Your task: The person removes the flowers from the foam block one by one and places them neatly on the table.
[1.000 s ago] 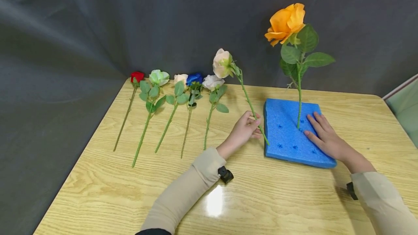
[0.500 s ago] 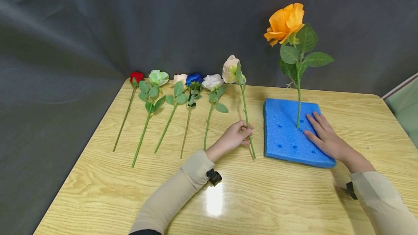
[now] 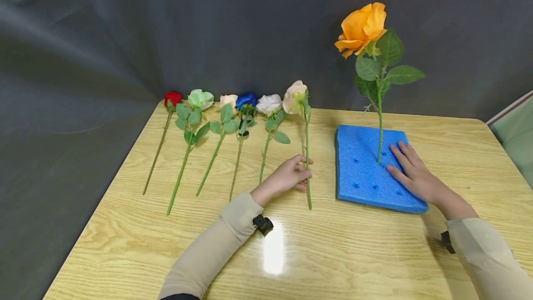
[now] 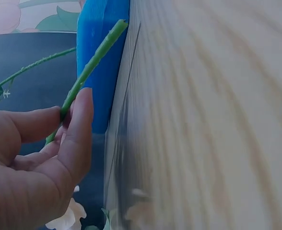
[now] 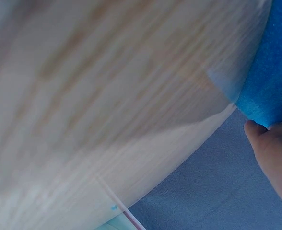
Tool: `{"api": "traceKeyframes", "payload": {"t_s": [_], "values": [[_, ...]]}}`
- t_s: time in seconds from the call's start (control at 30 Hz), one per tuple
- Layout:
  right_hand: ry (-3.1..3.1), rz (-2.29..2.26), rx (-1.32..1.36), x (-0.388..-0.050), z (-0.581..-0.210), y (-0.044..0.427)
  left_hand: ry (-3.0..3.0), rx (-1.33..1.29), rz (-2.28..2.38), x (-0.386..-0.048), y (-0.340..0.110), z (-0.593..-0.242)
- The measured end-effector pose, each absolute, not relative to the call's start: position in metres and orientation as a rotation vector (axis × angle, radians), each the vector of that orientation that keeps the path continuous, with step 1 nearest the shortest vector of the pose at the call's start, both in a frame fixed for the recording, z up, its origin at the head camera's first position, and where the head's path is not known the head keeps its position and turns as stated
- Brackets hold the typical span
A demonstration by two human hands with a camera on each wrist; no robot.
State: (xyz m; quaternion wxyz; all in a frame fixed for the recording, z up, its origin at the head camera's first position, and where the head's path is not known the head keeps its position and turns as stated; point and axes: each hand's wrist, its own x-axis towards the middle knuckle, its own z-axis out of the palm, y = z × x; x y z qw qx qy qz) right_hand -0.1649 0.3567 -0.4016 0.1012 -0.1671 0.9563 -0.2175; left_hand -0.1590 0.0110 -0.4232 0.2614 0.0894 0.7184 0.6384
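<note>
My left hand (image 3: 289, 174) pinches the green stem of a pale pink rose (image 3: 295, 97) between thumb and fingers, left of the blue foam block (image 3: 347, 145). In the left wrist view the cut end of that stem (image 4: 100, 52) sticks out past the fingertips, apart from the tabletop. An orange rose (image 3: 361, 29) stands upright with its stem in the foam. Spread flat, my right hand (image 3: 416, 177) rests on the foam's right side. Several small star-shaped holes mark the foam's top. In the right wrist view only part of the right hand (image 5: 277, 148) shows.
Lying in a row on the wooden table (image 3: 125, 226) are a red rose (image 3: 172, 98), a green-white rose (image 3: 201, 99), a cream rose (image 3: 228, 101), a blue rose (image 3: 246, 100) and a white rose (image 3: 269, 104). A dark cloth (image 3: 233, 27) hangs behind.
My left hand has moved left and toward me with the pale pink rose. Its stem has gone from slanting over the foam's left edge to nearly straight, away from the foam. The right hand stays put.
</note>
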Motion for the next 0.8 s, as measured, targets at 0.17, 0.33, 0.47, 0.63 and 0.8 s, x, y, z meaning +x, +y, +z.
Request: {"api": "traceKeyframes", "payload": {"t_s": [0.17,0.33,0.47,0.63,0.8], "values": [[2.826,-0.646,-0.496,-0.164,-0.402,0.357,1.960,0.238,1.695,-0.159,0.003,-0.423],[2.825,-0.641,-0.490,-0.164,-0.402,0.358,1.969,0.251,1.659,-0.160,-0.006,-0.422],[2.821,-0.640,-0.480,-0.164,-0.401,0.357,1.986,0.261,1.624,-0.160,-0.011,-0.419],[2.821,-0.640,-0.479,-0.164,-0.401,0.357,1.976,0.239,1.597,-0.161,-0.017,-0.419],[2.821,-0.641,-0.486,-0.165,-0.401,0.357,1.959,0.210,1.567,-0.163,-0.021,-0.419]]}}
